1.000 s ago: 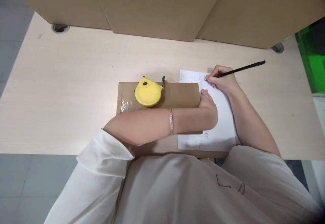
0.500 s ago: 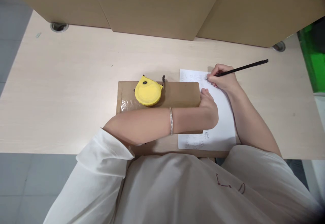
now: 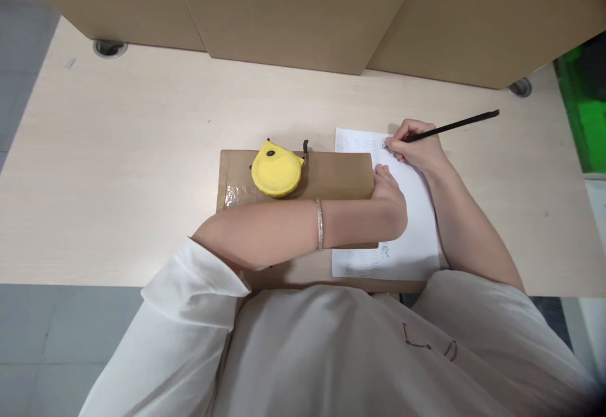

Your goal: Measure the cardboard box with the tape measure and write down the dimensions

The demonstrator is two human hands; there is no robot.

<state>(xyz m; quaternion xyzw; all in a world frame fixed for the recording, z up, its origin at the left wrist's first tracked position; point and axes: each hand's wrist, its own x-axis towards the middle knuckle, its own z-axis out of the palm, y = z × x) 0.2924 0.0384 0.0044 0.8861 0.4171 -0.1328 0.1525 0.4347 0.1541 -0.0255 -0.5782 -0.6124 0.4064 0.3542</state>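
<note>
A long, thin black pencil (image 3: 454, 128) slants up to the right from my right hand (image 3: 416, 146), whose fingers are closed round its lower end. Its tip is at the upper part of a white sheet of paper (image 3: 416, 215) covered in faint rows of writing. My left hand (image 3: 389, 193), bent sharply at the wrist, rests on the sheet against the right end of a brown cardboard box (image 3: 338, 174). It looks open and holds nothing I can see; only a few fingertips show. My left forearm lies across the box, hiding much of it.
On the box sits a yellow, teardrop-shaped object (image 3: 277, 171) with a black dot and a short black strap. Tall cardboard panels (image 3: 293, 19) stand along the back of the pale wooden table (image 3: 118, 183). Two round cable holes (image 3: 110, 49) are near the back corners.
Almost nothing differs. The pencil's upper end has shifted very slightly to the left, while the left hand, paper and box stay put.
</note>
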